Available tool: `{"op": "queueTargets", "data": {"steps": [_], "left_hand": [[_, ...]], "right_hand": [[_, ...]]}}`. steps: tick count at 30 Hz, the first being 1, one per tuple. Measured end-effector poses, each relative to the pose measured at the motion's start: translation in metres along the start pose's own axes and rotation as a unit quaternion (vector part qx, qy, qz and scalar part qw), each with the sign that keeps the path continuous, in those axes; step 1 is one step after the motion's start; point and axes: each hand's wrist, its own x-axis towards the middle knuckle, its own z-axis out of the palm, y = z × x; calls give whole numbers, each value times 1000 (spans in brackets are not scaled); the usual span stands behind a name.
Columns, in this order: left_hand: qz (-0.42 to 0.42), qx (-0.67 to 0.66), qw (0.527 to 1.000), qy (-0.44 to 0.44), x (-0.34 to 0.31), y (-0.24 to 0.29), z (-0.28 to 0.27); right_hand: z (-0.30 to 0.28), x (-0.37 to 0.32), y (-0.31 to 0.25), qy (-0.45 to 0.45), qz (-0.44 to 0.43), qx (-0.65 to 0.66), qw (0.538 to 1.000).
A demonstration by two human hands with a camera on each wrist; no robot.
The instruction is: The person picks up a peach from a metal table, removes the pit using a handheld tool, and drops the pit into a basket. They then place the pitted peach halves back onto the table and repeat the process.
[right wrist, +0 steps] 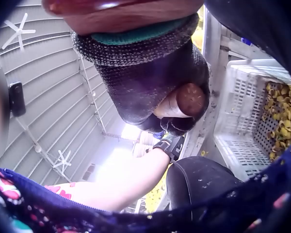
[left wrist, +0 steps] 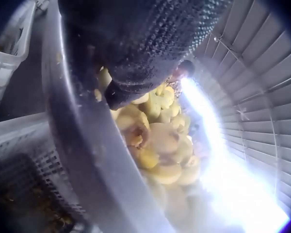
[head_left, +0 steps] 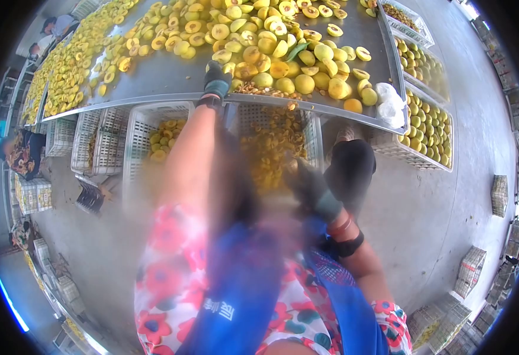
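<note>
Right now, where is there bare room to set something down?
The table has bare metal left of the left hand, between fruit and front rim; a smaller patch inside the right edge. Open floor lies right of the crates. Crowded: from that hand to the white bundle.

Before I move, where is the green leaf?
In the head view, the green leaf lies among the yellow fruit on the metal table, beyond and right of the left hand.
</note>
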Motion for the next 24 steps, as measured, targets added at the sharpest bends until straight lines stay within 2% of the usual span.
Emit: {"op": "queueTargets", "data": {"steps": [2, 5, 6, 8, 11, 14, 16, 20, 24], "left_hand": [[59, -29, 997, 40, -6, 7, -10], [19, -202, 979, -9, -45, 64, -64], [46, -238, 970, -26, -61, 80, -78], [98, -308, 945, -57, -99, 111, -103], [61, -450, 884, -110, -160, 140, -119], [127, -366, 918, -80, -206, 171, -135], [100, -391, 908, -111, -230, 178, -139], [128, -357, 916, -128, -241, 171, -125], [195, -398, 893, -75, -246, 182, -110]], "right_hand": [[0, 2, -5, 3, -5, -26, 1000], [-8, 3, -19, 18, -3, -54, 998], [-10, 4, -24, 27, -7, -58, 998], [-15, 7, -35, 46, -20, -66, 997], [-16, 14, -44, 68, -28, -69, 995], [-20, 18, -56, 111, -61, -75, 989], [-27, 17, -67, 126, -60, -61, 988], [-33, 11, -72, 120, -14, -12, 993], [-28, 4, -64, 119, -1, 4, 993]]}}
